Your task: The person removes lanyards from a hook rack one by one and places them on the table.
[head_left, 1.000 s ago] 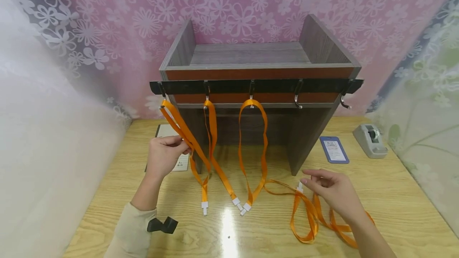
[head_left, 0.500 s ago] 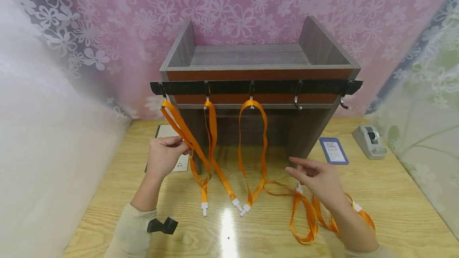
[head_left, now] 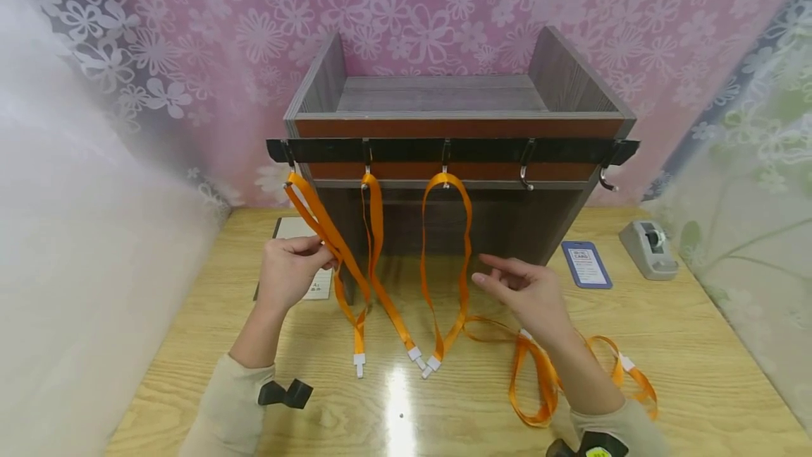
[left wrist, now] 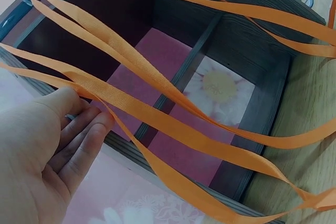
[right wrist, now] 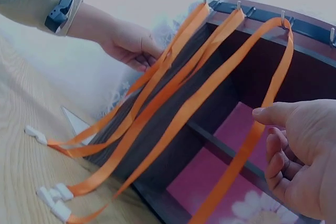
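Three orange lanyards with white clips hang from a black hook rail [head_left: 406,151]. My left hand [head_left: 288,272] pinches a strap of the leftmost lanyard [head_left: 325,224] partway down and holds it out to the left. The middle lanyard [head_left: 376,224] hangs free beside it, its clip down near the table. My right hand [head_left: 526,295] is just right of the third lanyard [head_left: 467,231], thumb and fingertips apart with nothing between them. In the right wrist view, the thumb overlaps that lanyard's strap [right wrist: 231,177].
Loose orange lanyards [head_left: 539,390] lie on the table under my right forearm. The rail is on a grey wooden shelf [head_left: 438,94]; its two right hooks [head_left: 525,176] carry nothing. A blue card holder [head_left: 586,264] and tape dispenser [head_left: 650,249] sit at right, a notebook [head_left: 293,228] behind my left hand.
My right hand has moved left and up, from above the loose lanyards to beside the third hanging lanyard. My left hand keeps its hold on the leftmost lanyard.
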`<state>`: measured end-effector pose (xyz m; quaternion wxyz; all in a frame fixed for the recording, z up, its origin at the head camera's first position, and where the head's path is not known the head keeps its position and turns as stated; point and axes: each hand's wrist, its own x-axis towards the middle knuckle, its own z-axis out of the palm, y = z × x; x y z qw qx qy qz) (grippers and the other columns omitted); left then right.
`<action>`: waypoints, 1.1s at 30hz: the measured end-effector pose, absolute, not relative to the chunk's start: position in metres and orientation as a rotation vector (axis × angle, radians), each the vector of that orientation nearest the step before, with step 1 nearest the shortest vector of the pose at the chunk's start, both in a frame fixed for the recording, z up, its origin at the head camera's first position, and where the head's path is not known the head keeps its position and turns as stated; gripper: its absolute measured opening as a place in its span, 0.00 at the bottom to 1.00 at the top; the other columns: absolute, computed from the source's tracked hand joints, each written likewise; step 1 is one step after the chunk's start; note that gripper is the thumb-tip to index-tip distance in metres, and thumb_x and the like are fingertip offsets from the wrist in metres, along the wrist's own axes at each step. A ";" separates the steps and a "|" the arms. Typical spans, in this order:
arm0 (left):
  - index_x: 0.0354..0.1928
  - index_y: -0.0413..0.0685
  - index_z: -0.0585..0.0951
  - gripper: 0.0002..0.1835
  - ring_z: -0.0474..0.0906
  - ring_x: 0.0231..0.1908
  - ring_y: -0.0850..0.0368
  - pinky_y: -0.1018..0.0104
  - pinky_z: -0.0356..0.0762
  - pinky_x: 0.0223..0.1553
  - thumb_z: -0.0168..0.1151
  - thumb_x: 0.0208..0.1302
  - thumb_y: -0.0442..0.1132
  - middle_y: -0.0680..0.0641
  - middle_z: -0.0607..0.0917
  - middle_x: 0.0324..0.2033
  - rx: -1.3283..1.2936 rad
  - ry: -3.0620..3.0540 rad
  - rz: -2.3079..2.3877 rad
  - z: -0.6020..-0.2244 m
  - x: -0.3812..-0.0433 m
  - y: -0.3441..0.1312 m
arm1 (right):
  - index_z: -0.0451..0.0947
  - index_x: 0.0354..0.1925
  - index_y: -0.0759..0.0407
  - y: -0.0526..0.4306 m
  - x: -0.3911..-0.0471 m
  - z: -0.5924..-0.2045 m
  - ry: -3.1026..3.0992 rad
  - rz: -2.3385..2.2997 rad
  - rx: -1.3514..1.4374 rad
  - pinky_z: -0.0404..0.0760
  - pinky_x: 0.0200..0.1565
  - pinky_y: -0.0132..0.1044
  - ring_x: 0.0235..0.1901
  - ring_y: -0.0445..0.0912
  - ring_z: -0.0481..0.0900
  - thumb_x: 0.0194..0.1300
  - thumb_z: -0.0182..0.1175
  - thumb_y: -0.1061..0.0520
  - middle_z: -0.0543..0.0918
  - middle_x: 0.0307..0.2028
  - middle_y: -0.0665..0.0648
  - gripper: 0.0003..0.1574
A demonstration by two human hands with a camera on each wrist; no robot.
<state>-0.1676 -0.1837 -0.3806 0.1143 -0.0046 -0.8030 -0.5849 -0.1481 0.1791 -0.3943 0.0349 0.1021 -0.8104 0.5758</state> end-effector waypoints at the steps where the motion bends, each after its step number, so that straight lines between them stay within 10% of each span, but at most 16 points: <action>1: 0.41 0.35 0.89 0.13 0.86 0.26 0.63 0.72 0.80 0.25 0.71 0.61 0.39 0.47 0.90 0.24 -0.018 -2.355 -1.719 -0.381 -0.168 -0.184 | 0.86 0.51 0.60 0.177 -0.149 -0.393 -2.480 1.777 0.329 0.71 0.23 0.31 0.23 0.39 0.71 0.62 0.71 0.53 0.79 0.29 0.49 0.20; 33: 0.42 0.32 0.88 0.13 0.86 0.24 0.65 0.71 0.85 0.32 0.70 0.61 0.37 0.45 0.90 0.25 -0.036 -2.327 -1.724 -0.382 -0.166 -0.182 | 0.86 0.48 0.63 0.132 -0.161 -0.389 -2.429 1.919 0.335 0.76 0.29 0.27 0.25 0.38 0.74 0.56 0.76 0.53 0.81 0.30 0.49 0.23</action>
